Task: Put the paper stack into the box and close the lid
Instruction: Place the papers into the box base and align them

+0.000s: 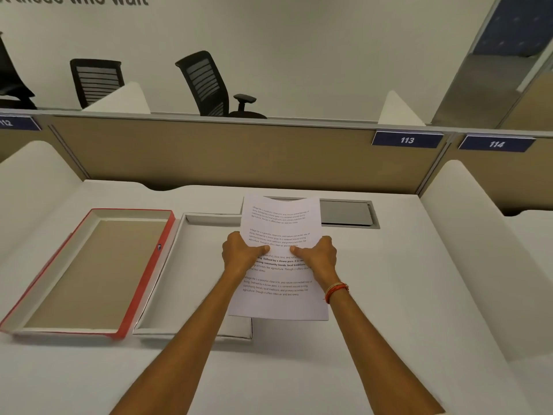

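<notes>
- Above the right part of the white box [167, 283], the paper stack [279, 223] is held up off the worktop [389, 295], its printed side facing the camera and its top edge slightly bowed.
- The left hand [242, 254] is clamped on the left edge of the sheets, thumb pressed on the front near the middle of the page, fingers hidden behind.
- The right hand [318, 256] is clamped on the right edge in the same way, thumb on the front; the two thumbs nearly meet across the text.
- A red and orange thread band [336, 292] circles the right wrist.
- The box lies open and bare inside, long side running away from the camera; the lower corner of the sheets and the left forearm cover its right wall.
- Just beside the box on its left lies the lid [89, 271], turned inside up, with red outer walls and a brown cardboard floor; whether it touches the box I cannot tell.
- Behind the sheets, a grey cable hatch [347, 212] is set into the worktop.
- A beige partition [209, 151] closes the back of the worktop, carrying blue number plates reading 113 [407, 140] and 114 [496, 144].
- Beyond the partition stand black office chairs [206, 85] before a pale wall.
</notes>
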`<action>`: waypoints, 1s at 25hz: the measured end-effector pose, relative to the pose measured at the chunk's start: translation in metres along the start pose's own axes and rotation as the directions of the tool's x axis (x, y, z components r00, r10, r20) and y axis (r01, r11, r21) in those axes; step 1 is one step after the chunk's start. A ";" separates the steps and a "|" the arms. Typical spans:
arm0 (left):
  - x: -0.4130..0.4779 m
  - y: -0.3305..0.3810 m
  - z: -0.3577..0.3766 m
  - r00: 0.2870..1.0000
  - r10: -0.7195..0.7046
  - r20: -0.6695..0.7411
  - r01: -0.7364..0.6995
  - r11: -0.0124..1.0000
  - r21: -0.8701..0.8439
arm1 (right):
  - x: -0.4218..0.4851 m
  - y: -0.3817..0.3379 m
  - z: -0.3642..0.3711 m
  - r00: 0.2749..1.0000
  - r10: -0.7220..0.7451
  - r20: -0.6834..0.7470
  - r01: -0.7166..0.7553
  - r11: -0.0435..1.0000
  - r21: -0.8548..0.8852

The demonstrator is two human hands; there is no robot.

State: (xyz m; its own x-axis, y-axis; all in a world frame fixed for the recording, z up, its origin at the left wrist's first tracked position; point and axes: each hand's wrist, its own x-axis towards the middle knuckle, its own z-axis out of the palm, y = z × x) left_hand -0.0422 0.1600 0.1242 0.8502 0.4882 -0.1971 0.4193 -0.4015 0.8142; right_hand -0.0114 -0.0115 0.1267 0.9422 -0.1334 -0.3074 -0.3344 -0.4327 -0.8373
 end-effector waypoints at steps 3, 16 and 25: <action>0.012 -0.021 -0.029 1.000 -0.007 -0.006 0.007 1.000 0.004 | -0.010 -0.012 0.033 1.000 0.001 0.017 -0.001 1.000 0.002; 0.054 -0.092 -0.117 0.998 -0.070 -0.007 0.070 0.997 -0.030 | -0.033 -0.036 0.147 0.997 -0.005 0.081 0.008 0.999 -0.038; 0.079 -0.119 -0.127 0.995 -0.086 0.041 0.087 0.996 -0.022 | -0.022 -0.029 0.184 0.995 0.034 0.094 -0.029 0.998 -0.056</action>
State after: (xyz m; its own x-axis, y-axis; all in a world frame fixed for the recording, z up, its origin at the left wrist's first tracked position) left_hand -0.0652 0.3446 0.0813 0.8235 0.4884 -0.2886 0.4843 -0.3404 0.8059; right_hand -0.0266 0.1679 0.0750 0.9241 -0.0633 -0.3770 -0.3597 -0.4776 -0.8016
